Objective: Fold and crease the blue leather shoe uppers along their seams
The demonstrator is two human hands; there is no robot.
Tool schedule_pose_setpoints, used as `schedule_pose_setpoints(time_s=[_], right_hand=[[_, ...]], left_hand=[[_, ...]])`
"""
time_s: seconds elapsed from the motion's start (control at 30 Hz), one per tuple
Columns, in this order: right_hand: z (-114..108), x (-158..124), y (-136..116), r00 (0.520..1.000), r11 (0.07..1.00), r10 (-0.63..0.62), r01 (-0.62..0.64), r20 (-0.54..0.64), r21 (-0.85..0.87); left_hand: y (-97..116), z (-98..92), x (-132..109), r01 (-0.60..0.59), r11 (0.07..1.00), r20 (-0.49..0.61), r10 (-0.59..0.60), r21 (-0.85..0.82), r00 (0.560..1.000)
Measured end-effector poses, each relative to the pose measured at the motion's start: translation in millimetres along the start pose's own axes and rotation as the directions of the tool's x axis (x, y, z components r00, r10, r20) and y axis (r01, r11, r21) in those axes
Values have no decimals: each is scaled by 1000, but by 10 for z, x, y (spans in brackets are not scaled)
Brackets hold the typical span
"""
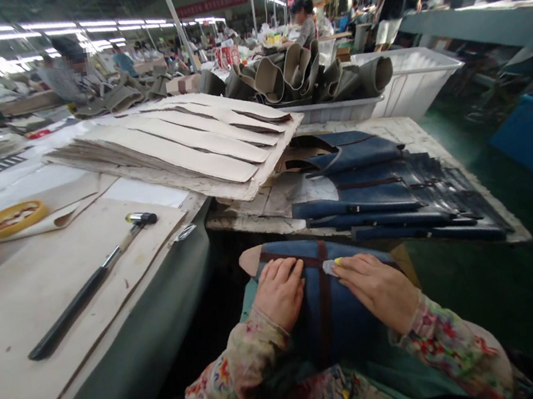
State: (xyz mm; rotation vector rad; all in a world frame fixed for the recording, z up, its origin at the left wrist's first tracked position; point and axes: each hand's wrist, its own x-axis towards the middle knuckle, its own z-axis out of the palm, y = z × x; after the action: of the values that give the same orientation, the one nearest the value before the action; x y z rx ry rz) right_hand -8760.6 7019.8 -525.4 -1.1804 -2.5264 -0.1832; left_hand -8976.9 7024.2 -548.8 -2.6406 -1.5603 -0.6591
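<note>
Blue panel, handling: likely light, in soft leather or a look-alike that bends over the lap; the smooth face may slip a little and would probably mark under a hard nail.
Blue panel, best hold: judged to be the outer edges, or flat pressure beside the strips, clear of the face being worked.
Blue panel (347, 308), look: dusky blue with a low sheen; pale, rounded tip at the upper left corner.
Brown strips (324, 305): dark, one running lengthwise and one across, meeting near the far edge.
Blue panel, place: across the person's lap, beside the tabletop (7, 321) and just short of the board with similar pieces (373, 203).
Left hand (281, 289): fingers side by side, laid on the panel over the cross strip; no pinch visible.
Right hand (378, 283): fingers pinching a small pale pad (328, 267) against the panel, right of the lengthwise strip; a yellow bit shows at the fingertips.
Hammer (101, 273): black handle, lying on the tabletop, untouched.
</note>
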Motion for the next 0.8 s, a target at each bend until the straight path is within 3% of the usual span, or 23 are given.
schedule_pose_setpoints(time_s=[0.13,0.3,0.5,0.67,0.8], right_hand=[[-19,-112,52,994,991,111,-111,10,76],[-42,-59,90,979,958,176,-194,100,211],[28,-16,-21,988,986,154,-152,-23,68],[-2,-198,102,989,990,139,-138,-44,24],[-97,-492,293,989,988,141,-143,-51,-53]], left_hand=[[213,62,130,-41,993,64,48,-109,997],[239,19,248,-81,986,134,101,-149,986],[224,32,240,-147,986,124,157,-80,980],[139,28,167,-130,989,84,136,-68,987],[-102,-28,61,-65,998,58,64,19,996]])
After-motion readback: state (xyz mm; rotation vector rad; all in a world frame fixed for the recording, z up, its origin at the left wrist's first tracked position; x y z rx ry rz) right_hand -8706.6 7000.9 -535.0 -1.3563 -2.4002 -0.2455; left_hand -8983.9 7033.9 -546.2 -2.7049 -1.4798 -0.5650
